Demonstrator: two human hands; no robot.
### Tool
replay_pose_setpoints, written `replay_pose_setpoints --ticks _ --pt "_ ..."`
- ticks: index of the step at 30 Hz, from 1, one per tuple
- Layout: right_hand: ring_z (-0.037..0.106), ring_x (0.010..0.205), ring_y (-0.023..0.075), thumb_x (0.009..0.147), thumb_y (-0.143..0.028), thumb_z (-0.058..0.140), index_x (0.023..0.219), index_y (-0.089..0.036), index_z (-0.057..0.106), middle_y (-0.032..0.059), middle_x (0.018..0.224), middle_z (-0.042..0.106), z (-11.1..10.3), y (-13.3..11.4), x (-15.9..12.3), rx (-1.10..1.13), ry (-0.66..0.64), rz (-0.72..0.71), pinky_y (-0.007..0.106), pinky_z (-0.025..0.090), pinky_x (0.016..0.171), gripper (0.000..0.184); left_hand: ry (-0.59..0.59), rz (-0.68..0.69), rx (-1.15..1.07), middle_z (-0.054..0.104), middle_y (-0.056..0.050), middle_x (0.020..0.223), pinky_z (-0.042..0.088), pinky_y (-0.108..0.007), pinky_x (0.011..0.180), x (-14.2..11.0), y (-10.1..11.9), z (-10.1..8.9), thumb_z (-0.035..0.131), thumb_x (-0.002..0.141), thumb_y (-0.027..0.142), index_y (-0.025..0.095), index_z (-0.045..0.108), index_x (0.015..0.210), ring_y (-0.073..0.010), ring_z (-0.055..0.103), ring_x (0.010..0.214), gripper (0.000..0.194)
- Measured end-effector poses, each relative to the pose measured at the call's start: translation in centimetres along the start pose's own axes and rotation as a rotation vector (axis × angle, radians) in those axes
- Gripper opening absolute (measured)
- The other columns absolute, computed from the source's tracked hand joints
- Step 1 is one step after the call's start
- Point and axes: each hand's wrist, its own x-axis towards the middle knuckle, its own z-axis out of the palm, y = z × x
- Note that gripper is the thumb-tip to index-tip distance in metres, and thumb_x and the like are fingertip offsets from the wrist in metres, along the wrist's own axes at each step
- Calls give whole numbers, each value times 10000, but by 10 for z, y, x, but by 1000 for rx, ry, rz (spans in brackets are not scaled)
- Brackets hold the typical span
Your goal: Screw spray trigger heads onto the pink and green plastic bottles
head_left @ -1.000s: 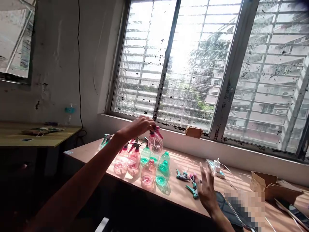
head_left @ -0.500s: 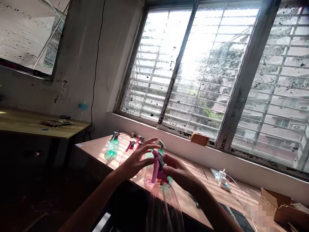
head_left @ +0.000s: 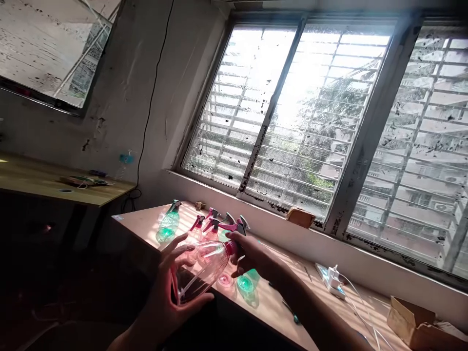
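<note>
Head view — pink bottle (head_left: 209, 266) — see-through, tilted

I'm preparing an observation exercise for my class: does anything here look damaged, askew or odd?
Yes: dark specks and blotches mark the window, making it look dirty or worn. The wall to its left is scuffed and stained. The pink bottle is tilted, but the left hand and right hand hold it.

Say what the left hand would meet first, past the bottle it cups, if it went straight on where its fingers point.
Past the held pink bottle, the left hand would probably meet the leftmost standing pink spray bottle first; depth is hard to judge from this one view.
</note>
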Motion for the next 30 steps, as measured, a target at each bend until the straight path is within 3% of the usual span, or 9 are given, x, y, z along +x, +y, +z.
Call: replay_pose_setpoints --ticks 2,4,9,13,17,20,23,26,30 --pt "510 321 132 807 -637 785 668 -212 634 17 484 613 4 -2 6 -50 -45 38 294 526 311 472 -16 81 94 569 -91 1425 583 -482 978 0 0 -8 953 678 229 386 577 1336 -394 555 1343 774" --pt "480 343 116 815 -606 772 634 -219 623 -2 477 582 14 -5 13 -59 -17 -12 290 545 334 452 48 10 86 615 -74 1323 597 -457 937 2 1 -11 908 733 274 380 554 1338 -345 640 1206 710" --pt "441 422 124 867 -552 651 603 -241 560 -53 476 446 51 -16 20 -93 121 -294 289 548 421 418 304 -341 -114 660 -59 1252 632 -373 700 8 10 -4 876 729 451 317 535 1294 -223 697 806 673" --pt "525 582 159 876 -437 696 651 -233 571 -21 595 571 60 -27 5 -257 164 -586 295 499 602 328 297 -830 -382 749 -96 922 514 -321 410 17 14 -8 629 852 675 196 600 1159 -201 633 483 569" --pt "492 615 165 818 -454 852 688 -238 606 -19 647 617 35 -40 -3 -526 67 -809 309 451 684 352 125 -1190 -537 780 -148 916 479 -298 364 26 14 -30 567 908 674 151 648 1098 -169 588 405 563" --pt "656 775 229 1008 -541 655 914 -238 689 78 884 761 18 -42 -5 -887 -68 -1173 355 521 790 319 -41 -1372 -570 792 -193 929 504 -298 378 25 10 -41 552 876 761 106 689 1047 -136 541 381 691" --pt "720 1055 268 1133 -450 405 1155 -222 680 139 1083 798 13 -33 -19 -980 -85 -1452 432 542 986 357 -192 -1486 -605 786 -180 848 527 -304 398 20 0 -42 548 848 807 96 714 987 -132 511 378 744" --pt "687 1229 287 1146 -343 384 1349 -206 615 151 1216 795 5 -15 -52 -987 -142 -1461 469 535 1060 337 -379 -1558 -656 774 -170 805 536 -300 402 12 -9 -36 555 838 822 88 737 950 -130 494 369 765" --pt "586 1420 308 1131 -235 437 1578 -233 447 160 1449 702 -29 23 -96 -1021 -173 -1274 530 494 1146 446 -711 -1643 -765 777 -192 782 579 -342 465 -1 -14 -19 448 860 889 93 750 924 -140 506 380 854"
